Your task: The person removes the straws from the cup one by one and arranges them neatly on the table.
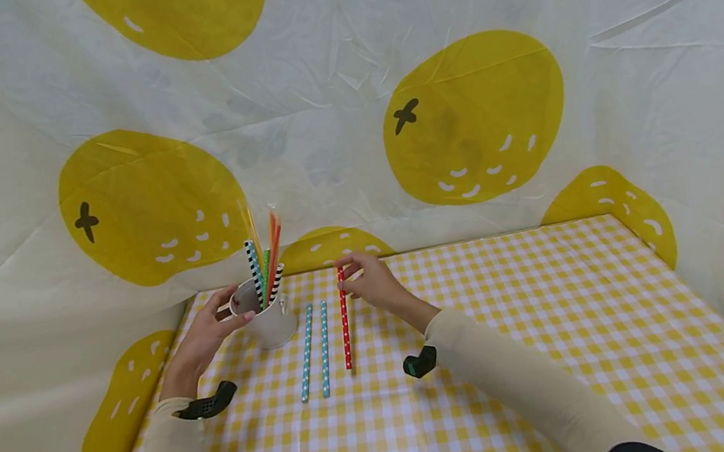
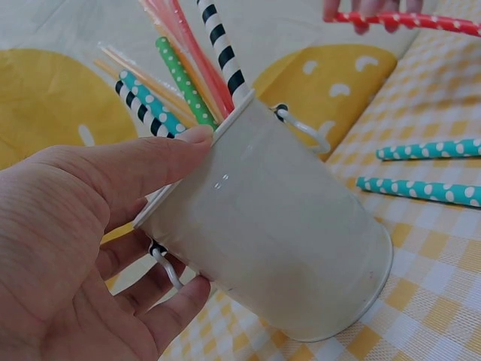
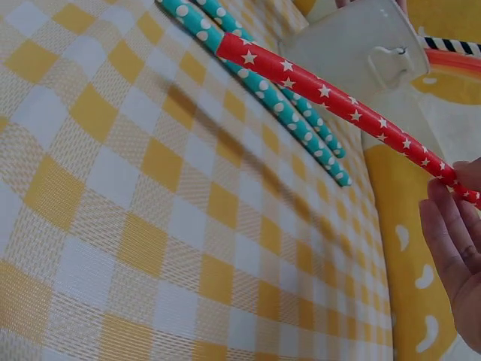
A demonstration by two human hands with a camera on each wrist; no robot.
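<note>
My left hand (image 1: 200, 337) grips the rim of a small white metal bucket (image 2: 278, 226), thumb over the edge and fingers along the outer side by a small handle. Several straws stand in the bucket: black-and-white striped, a green dotted one (image 2: 184, 79), a teal dotted one, and orange and pink ones. My right hand (image 1: 373, 282) pinches a red straw with white stars (image 3: 338, 101) near its far end. In the right wrist view the straw's near end hangs over the cloth, with its shadow below. Two teal dotted straws (image 1: 307, 353) lie side by side between the bucket and the red straw.
A yellow-and-white checked cloth (image 1: 520, 312) covers the table. Behind it and at the left hangs a pale sheet (image 1: 318, 108) printed with large yellow fruit shapes. The bucket stands near the table's back left corner.
</note>
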